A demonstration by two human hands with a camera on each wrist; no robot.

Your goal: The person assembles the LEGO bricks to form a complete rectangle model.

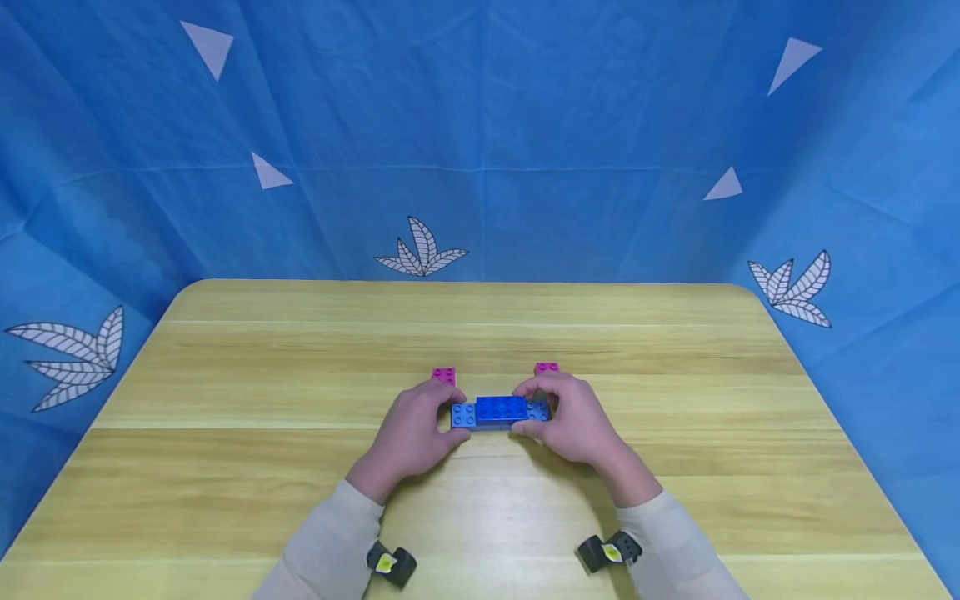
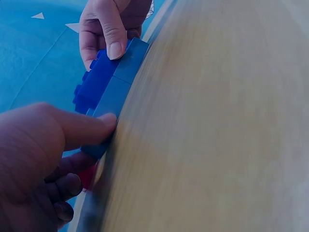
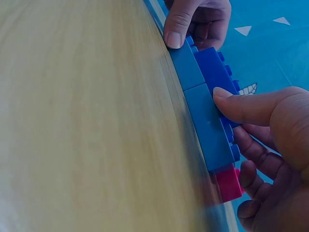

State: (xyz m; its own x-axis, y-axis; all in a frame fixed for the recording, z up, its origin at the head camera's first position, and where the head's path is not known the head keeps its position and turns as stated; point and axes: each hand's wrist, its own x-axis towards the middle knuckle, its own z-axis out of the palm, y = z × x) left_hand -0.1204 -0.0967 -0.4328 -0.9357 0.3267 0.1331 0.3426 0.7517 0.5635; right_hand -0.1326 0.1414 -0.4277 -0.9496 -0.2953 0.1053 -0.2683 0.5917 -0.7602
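Two light blue building bricks lie end to end on the table, and a dark blue brick sits across their joint on top. My left hand pinches the left light blue brick between thumb and fingers, seen close in the left wrist view. With thumb and fingers, my right hand grips the right part of the dark blue brick. The second light blue brick runs below that thumb. My right fingers partly cover its studs in the head view.
Behind the left hand stands a pink brick. Another pink brick is behind the right hand, partly hidden by it. The wooden table ends at a blue curtain at the back.
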